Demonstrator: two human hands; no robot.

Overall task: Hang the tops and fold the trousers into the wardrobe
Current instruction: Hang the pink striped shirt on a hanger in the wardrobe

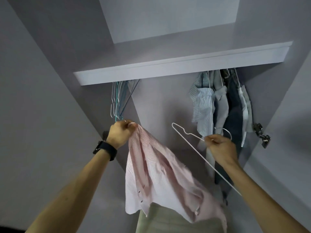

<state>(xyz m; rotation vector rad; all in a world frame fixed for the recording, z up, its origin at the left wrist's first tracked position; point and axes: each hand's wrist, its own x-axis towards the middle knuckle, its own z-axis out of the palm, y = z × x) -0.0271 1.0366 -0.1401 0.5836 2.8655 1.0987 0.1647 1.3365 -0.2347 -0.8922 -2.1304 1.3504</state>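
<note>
A pink striped shirt (156, 174) hangs from my left hand (120, 133), which grips its upper edge in a fist just below the empty hangers. My right hand (220, 147) holds a white wire hanger (188, 140) near its hook, in front of the hung clothes; the hanger's long bar slants down to the right behind my forearm. The hanger and the shirt are apart. A dark watch sits on my left wrist.
Inside the wardrobe, several empty hangers (117, 101) hang at the left under the shelf (168, 68). Several shirts and dark garments (223, 105) hang at the right. A door hinge (261, 135) sticks out at the far right. A greenish cloth (168, 222) lies below.
</note>
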